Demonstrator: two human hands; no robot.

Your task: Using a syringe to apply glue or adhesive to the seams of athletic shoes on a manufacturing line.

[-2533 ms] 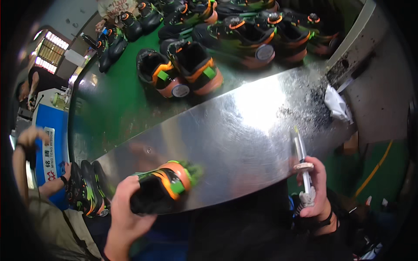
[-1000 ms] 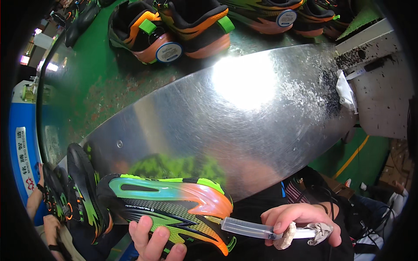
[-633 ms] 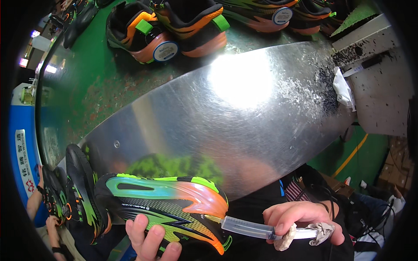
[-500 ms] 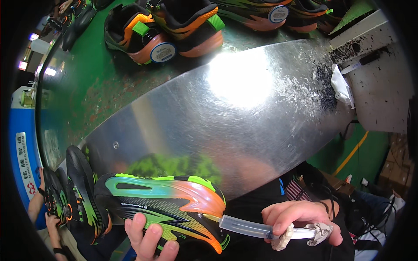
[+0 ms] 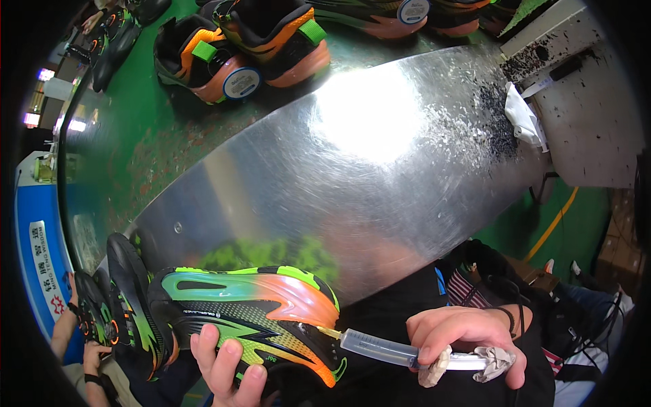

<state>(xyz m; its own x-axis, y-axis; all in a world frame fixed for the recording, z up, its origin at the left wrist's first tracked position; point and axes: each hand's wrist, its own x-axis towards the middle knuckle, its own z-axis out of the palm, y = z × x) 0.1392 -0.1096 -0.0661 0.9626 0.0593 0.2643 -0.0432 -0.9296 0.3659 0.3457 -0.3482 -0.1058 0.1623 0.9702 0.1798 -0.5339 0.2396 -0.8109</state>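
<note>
A green, orange and black sneaker (image 5: 298, 305) lies on its side at the front edge of the metal plate, its sole toward the plate and its heel to the right. My left hand (image 5: 230, 370) grips it from below, fingers spread on the mesh upper. Between the fingers of my right hand (image 5: 468, 332) is a clear syringe (image 5: 380, 347), with crumpled pale wrapping around its flange and plunger end. Its thin yellowish needle meets the sneaker near the heel, where the upper joins the sole. Whether the tip goes into the seam is too small to tell.
A shiny metal plate (image 5: 271, 183) covers much of the green table (image 5: 135, 156). Several similar sneakers (image 5: 237, 61) stand along the back. Another sneaker (image 5: 132, 305) is close on the left, beside a co-worker's hands (image 5: 93, 353). A white cloth (image 5: 522, 115) and a knife lie at right.
The needle tip has shifted along the seam toward the sneaker's heel. The sneaker has turned slightly in my left hand. The whole view has moved a little.
</note>
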